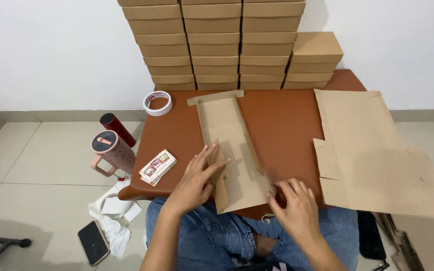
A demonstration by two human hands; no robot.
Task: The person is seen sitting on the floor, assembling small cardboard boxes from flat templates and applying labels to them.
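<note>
Brown cardboard blank (232, 150) at 12 o'clock; left hand (197, 178) flat on side flap, right hand (295, 206) pinching corner. Crease firmly along the score.

One head-worn view looks steeply down and forward from above the seated person's lap. It faces the white wall (51, 50), with the brown table (287, 120) filling the middle. It is close: hands at the near edge loom large, while boxes (214, 45) at the far edge and floor (41, 165) at left also fit.
</note>
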